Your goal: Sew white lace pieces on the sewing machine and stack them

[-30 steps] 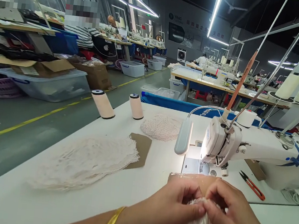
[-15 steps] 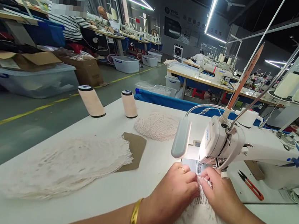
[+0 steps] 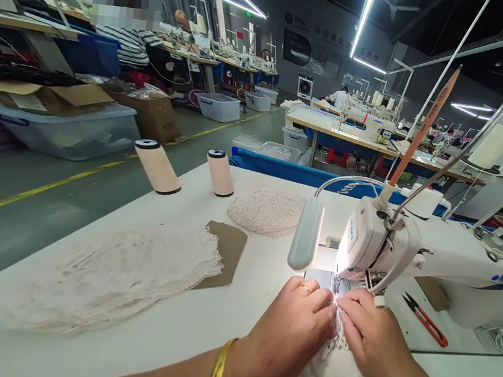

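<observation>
Just in front of the needle of a white sewing machine [image 3: 363,243], my left hand [image 3: 292,329] pinches the edge of a cream lace piece [image 3: 335,367]. My right hand [image 3: 374,329] lies on the other side of the lace, its fingertips closed on the fringed edge. Both hands rest low on the machine bed, close to the presser foot [image 3: 336,283]. The lace hangs down toward me between my wrists, partly hidden by my left hand. A lit lamp [image 3: 306,234] on a bent arm shines on the stitching spot.
A stack of cream lace pieces [image 3: 109,275] lies left on brown card [image 3: 224,255]. Behind are a heap of cream trim [image 3: 267,211] and two thread cones [image 3: 157,167], [image 3: 220,174]. Orange thread snips [image 3: 426,320] lie right. A pencil [image 3: 426,124] stands upright on the machine.
My right hand's fingers have straightened and shifted slightly along the lace edge. The left hand keeps its pinch. The whole view has shifted a little.
</observation>
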Motion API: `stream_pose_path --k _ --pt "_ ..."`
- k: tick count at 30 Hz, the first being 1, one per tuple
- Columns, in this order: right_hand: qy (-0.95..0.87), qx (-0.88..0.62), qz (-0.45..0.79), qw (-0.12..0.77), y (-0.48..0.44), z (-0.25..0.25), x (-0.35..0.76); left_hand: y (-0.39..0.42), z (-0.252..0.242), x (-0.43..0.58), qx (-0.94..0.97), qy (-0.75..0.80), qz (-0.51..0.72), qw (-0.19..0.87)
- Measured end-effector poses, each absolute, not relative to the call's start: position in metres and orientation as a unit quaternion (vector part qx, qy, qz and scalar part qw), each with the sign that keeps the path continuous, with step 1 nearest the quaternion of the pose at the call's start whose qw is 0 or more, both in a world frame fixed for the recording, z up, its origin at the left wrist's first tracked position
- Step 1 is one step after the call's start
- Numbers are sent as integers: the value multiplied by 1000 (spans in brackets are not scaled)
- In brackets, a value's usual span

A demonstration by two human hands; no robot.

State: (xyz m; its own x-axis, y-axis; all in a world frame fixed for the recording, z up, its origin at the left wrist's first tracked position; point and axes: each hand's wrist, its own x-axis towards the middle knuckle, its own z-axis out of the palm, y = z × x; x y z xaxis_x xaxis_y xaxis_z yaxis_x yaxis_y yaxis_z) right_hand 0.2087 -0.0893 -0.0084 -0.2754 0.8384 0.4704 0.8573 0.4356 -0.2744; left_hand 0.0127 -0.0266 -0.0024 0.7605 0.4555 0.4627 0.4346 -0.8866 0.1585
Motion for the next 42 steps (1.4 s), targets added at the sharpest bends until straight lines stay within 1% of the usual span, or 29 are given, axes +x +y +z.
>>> stream_pose_path --k 6,10,18,26,29,32,34,36,39,42 --pt "-787 -553 -31 270 -86 -10 213 -28 -2 14 939 261 225 4" --pt "-783 -560 -43 268 -84 -12 214 -27 -5 17 936 270 227 -13" --pt "-787 -558 -61 255 -82 -18 217 -29 -4 19 931 277 236 -16" --pt "-782 -563 -74 256 -80 -21 219 -20 -29 31 920 292 259 -28" --pt "-789 -555 -84 248 -82 -19 221 -18 -17 26 931 284 229 5" --pt "-808 -525 -91 250 -91 -12 223 -18 17 6 950 239 186 70" --pt "-833 -490 -65 251 -100 -2 223 -18 37 -8 965 186 147 112" --pt "-855 -466 3 226 -108 8 222 -18 46 -17 973 152 127 118" --pt "-857 -474 71 188 -111 17 220 -16 36 -15 975 132 141 113" --pt "-852 -472 71 215 -106 13 222 -13 14 -2 961 155 189 131"
